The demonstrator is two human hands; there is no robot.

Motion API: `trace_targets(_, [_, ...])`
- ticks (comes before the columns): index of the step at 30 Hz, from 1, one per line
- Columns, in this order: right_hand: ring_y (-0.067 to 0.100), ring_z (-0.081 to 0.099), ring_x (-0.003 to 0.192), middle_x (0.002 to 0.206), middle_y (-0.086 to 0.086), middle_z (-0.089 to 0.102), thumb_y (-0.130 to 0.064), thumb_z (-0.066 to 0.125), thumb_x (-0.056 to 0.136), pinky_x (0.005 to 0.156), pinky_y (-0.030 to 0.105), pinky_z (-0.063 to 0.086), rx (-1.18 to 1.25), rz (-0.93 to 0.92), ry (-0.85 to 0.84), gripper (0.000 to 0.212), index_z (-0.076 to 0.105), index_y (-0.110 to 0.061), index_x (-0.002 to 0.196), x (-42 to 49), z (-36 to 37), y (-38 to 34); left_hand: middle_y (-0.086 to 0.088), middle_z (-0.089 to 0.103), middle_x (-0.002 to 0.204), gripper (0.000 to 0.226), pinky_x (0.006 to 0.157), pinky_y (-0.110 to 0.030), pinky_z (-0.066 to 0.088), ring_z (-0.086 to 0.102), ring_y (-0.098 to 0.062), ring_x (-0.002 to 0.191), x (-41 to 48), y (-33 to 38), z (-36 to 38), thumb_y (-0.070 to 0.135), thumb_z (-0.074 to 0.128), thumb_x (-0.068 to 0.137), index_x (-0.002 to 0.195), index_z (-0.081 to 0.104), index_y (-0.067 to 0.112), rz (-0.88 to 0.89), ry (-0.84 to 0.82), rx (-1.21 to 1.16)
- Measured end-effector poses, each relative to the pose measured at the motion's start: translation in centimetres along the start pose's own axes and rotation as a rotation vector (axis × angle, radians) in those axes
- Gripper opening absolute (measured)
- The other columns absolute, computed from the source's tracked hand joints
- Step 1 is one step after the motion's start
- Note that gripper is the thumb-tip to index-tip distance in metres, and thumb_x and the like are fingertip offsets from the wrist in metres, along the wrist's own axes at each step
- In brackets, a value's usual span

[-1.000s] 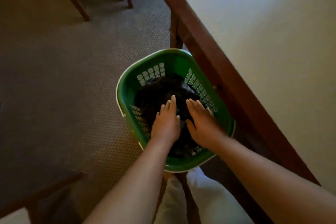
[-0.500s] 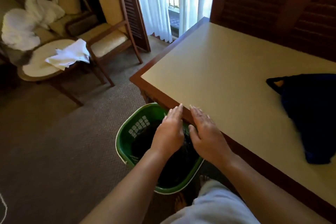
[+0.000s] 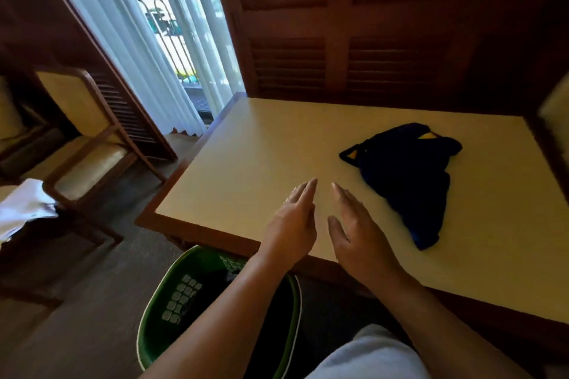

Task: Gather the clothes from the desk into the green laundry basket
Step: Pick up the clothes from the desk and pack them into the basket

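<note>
A dark blue garment (image 3: 406, 175) with yellow trim lies crumpled on the right half of the cream desk top (image 3: 261, 151). Both my hands hover flat over the desk's near edge, fingers extended and empty. My left hand (image 3: 292, 221) is beside my right hand (image 3: 357, 234), which is a short way left of the garment and apart from it. The green laundry basket (image 3: 172, 308) stands on the floor below the desk's near left corner, with dark clothes inside, partly hidden by my left forearm.
A wooden armchair (image 3: 92, 144) with cream cushions stands to the left, and white cloth (image 3: 24, 212) lies on a low table at the far left. Louvred wooden shutters back the desk. White curtains (image 3: 129, 40) hang at the balcony door. Carpet surrounds the basket.
My hands lifted out of the basket and moved forward over the desk top. The view tilted up from the basket to the desk, bringing the blue garment into sight.
</note>
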State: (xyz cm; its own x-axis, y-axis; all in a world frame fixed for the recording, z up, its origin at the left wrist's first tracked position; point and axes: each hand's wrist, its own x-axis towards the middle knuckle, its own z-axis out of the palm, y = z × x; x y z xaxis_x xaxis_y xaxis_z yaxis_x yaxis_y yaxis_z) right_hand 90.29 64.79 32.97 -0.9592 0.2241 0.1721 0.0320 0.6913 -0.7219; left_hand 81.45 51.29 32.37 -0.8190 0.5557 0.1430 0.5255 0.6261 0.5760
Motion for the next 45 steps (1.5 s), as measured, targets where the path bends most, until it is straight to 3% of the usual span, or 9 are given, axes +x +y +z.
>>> trace_targets(8, [0.004,0.021,0.152,0.165,-0.011,0.028,-0.029,0.045,0.108,0.122,0.03,0.026,0.039,0.157,0.163,0.057,0.024,-0.03,0.162,1.7,-6.3,7.5,0.001,0.028,0.168,0.064,0.113,-0.033,0.04,0.039,-0.023,0.149,6.9,5.3,4.6,0.029,0.048,0.108,0.165,0.019,0.026,0.104,-0.123,0.003])
trace_targets(14, [0.007,0.012,0.155,0.167,-0.011,0.022,-0.039,0.043,0.108,0.122,0.03,0.019,-0.034,0.236,0.062,0.052,0.032,-0.034,0.159,7.1,-10.1,14.7,0.001,0.019,0.171,0.075,0.112,-0.041,0.046,0.037,-0.025,0.15,13.7,6.8,8.3,0.036,0.053,0.105,0.166,0.01,0.029,0.052,-0.219,0.022])
trace_targets(21, [0.025,0.013,0.157,0.168,0.002,0.024,-0.034,0.046,0.108,0.124,0.051,0.022,-0.185,0.266,-0.081,0.05,0.037,-0.033,0.157,17.6,-12.7,25.2,-0.008,-0.021,0.171,0.118,0.128,-0.056,0.002,-0.014,-0.035,0.158,21.1,7.6,15.3,0.057,0.071,0.089,0.162,-0.018,0.029,-0.121,-0.462,0.242])
trace_targets(27, [0.037,-0.021,0.154,0.168,0.007,-0.024,-0.065,0.067,0.086,0.121,0.068,-0.005,-0.913,0.023,-0.459,0.111,-0.013,-0.043,0.159,23.6,-14.0,30.2,-0.007,-0.031,0.167,0.131,0.121,-0.068,-0.008,-0.027,-0.04,0.153,24.2,7.9,20.3,0.089,0.056,0.074,0.158,-0.028,0.034,-0.25,-0.446,0.304])
trace_targets(31, [0.038,-0.024,0.153,0.165,0.007,-0.032,-0.085,0.07,0.063,0.119,0.07,-0.006,-0.933,0.037,-0.562,0.142,-0.029,-0.039,0.155,25.5,-13.6,31.9,-0.012,-0.035,0.165,0.15,0.122,-0.066,-0.01,-0.024,-0.048,0.152,24.9,7.6,21.6,0.088,0.07,0.062,0.153,-0.036,0.034,-0.266,-0.515,0.349])
trace_targets(36, [0.037,-0.024,0.153,0.166,0.003,-0.03,-0.095,0.053,0.066,0.121,0.067,-0.005,-0.745,0.14,-0.689,0.125,-0.009,-0.04,0.161,25.2,-12.1,33.5,-0.011,-0.004,0.173,0.124,0.126,-0.059,-0.004,-0.001,-0.043,0.157,23.9,6.8,22.4,0.072,0.067,0.082,0.163,-0.016,0.027,-0.281,-0.554,0.447])
trace_targets(38, [0.034,-0.016,0.156,0.169,0.002,-0.021,-0.094,0.04,0.074,0.122,0.064,-0.001,-0.639,0.148,-0.599,0.109,0.008,-0.038,0.162,23.5,-11.2,34.0,-0.007,0.028,0.167,0.089,0.124,-0.048,0.024,0.028,-0.036,0.152,23.3,6.4,21.7,0.056,0.061,0.095,0.164,0.014,0.026,-0.247,-0.432,0.438])
trace_targets(40, [0.032,-0.008,0.157,0.172,0.0,-0.01,-0.092,0.024,0.073,0.123,0.062,-0.001,-0.562,0.152,-0.486,0.102,0.022,-0.037,0.159,21.8,-10.2,33.8,-0.002,0.054,0.145,0.06,0.095,-0.04,0.05,0.058,-0.029,0.126,22.6,6.1,20.7,0.04,0.057,0.101,0.154,0.035,0.028,-0.292,-0.292,0.349])
trace_targets(45, [0.023,-0.007,0.158,0.172,-0.008,0.0,-0.105,0.013,0.065,0.124,0.058,-0.008,-0.347,0.196,-0.425,0.113,0.013,-0.044,0.16,19.2,-8.5,31.1,-0.005,0.071,0.116,0.036,0.071,-0.033,0.05,0.069,-0.028,0.098,21.9,6.0,18.5,0.021,0.062,0.097,0.133,0.06,0.02,-0.472,-0.008,0.078])
